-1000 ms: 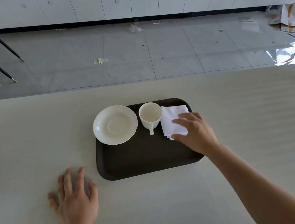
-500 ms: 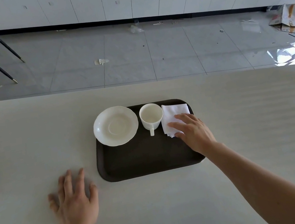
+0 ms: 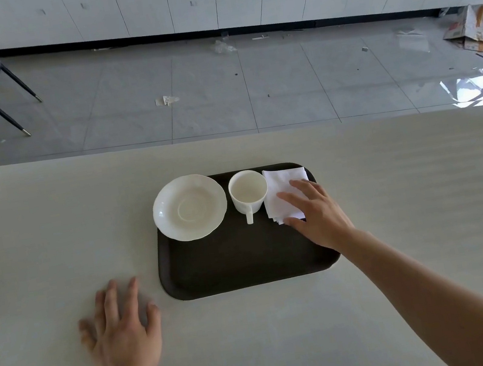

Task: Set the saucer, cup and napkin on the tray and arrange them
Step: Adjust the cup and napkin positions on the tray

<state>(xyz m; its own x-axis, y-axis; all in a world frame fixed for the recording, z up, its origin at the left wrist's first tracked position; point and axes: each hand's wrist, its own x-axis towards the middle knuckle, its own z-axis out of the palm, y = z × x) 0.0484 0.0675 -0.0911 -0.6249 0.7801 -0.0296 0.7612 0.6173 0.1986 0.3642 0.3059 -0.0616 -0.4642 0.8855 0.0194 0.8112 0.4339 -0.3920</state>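
— Pale worktop; napkin lies in the tray's far right corner beside the cup, right hand fingers spread flat on it

— Best slide it square, gently, without bunching

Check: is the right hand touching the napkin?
Touching. The head view shows the right hand with fingers lying flat on the napkin.

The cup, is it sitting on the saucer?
No, the cup stands directly on the tray, beside the saucer and to its right.
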